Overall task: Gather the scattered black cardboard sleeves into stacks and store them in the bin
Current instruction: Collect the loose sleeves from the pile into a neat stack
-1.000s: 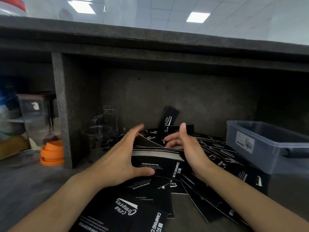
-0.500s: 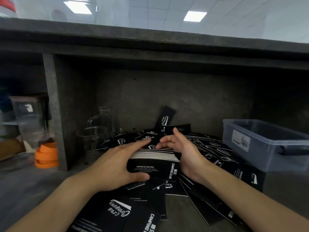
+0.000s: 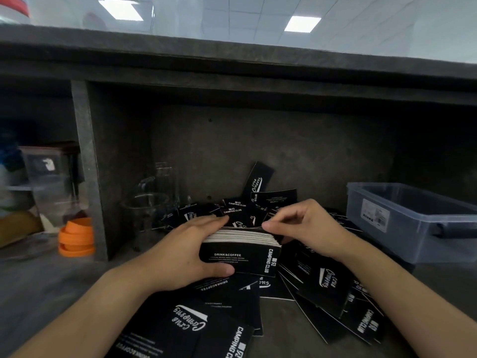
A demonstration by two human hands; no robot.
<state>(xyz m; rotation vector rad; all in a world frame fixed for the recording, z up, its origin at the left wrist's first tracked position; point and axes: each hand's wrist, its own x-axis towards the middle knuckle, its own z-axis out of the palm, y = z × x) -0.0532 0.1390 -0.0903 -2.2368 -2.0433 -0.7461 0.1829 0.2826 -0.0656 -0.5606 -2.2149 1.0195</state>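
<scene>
Risk: the stack (image 3: pixel 240 254) could fan or spill onto the loose sleeves (image 3: pixel 327 288) beneath, since only the left hand (image 3: pixel 188 251) clamps it, thumb on the near face, fingers over the far edge. The right hand (image 3: pixel 307 223) curls at the stack's far-right corner; whether it pinches anything cannot be told. The bin (image 3: pixel 413 220) stands well right.

The bin (image 3: pixel 413 236) runs off the right edge; its label (image 3: pixel 375 214) is unreadable.

Dim overall. Two ceiling panels (image 3: pixel 302 24) high above the hands (image 3: pixel 188 251) glare white; the shelf recess (image 3: pixel 258 140) behind them lies in deep shadow. Far to their left the clutter (image 3: pixel 44 177) is blurred, and straight edges bow toward the borders.
</scene>
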